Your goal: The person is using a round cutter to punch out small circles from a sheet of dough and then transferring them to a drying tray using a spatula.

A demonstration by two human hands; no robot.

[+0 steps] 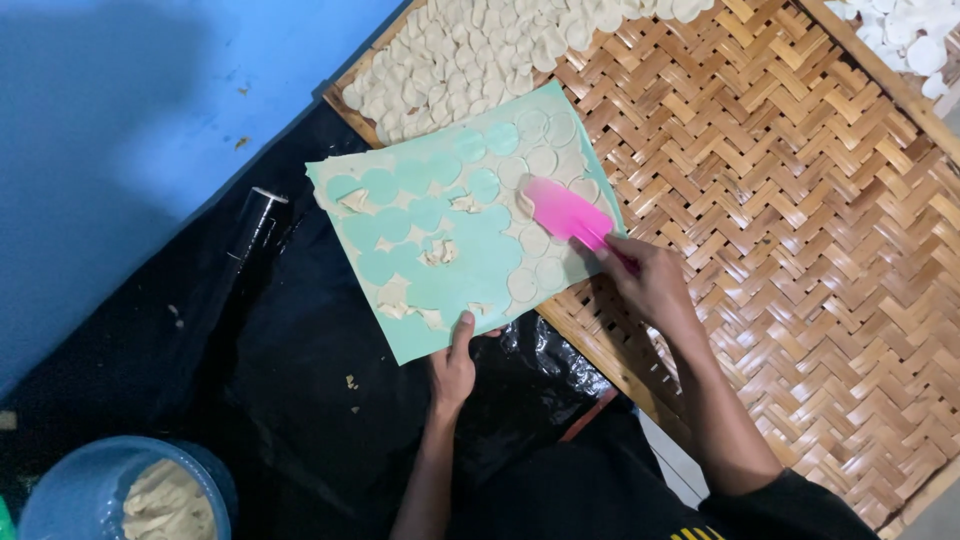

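A mint green board [470,270] lies tilted across the edge of a woven bamboo tray [780,200]. A thin sheet of pale dough with round holes cut out covers part of it, and several dough rounds [540,160] remain on its right side. My left hand [455,365] grips the board's near edge with the thumb on top. My right hand [650,280] holds a pink spatula [565,212] whose blade rests on the dough rounds near the board's right edge.
Many cut dough rounds [470,50] are piled at the tray's far left corner. More rounds [910,40] lie on a second tray at the top right. A blue bowl [90,480] of dough scraps stands at the bottom left. Black plastic sheeting [270,370] covers the floor beside a blue surface [130,120].
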